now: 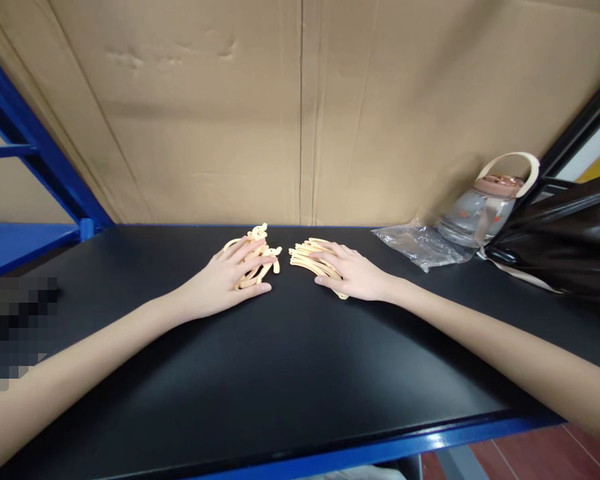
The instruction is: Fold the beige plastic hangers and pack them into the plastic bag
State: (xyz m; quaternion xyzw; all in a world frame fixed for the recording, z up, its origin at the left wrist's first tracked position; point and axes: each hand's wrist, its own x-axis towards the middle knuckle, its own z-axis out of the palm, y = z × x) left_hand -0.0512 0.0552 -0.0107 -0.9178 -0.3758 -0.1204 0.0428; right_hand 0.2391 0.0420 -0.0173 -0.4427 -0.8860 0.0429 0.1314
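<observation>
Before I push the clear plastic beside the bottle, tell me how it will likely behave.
The clear plastic is probably floppy, given its creases, and likely light, since it looks thin and see-through. Its glossy surface may slide easily.

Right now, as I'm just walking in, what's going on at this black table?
A person is resting their hands, fingers spread, on two piles of pale yellow strips on the black tabletop. The left hand covers a looser, curled pile; the right hand covers a flatter bundle of slimmer strips. The two piles lie apart. Off to the right, a clear bottle with a raised handle is beside a clear plastic bag.
</observation>
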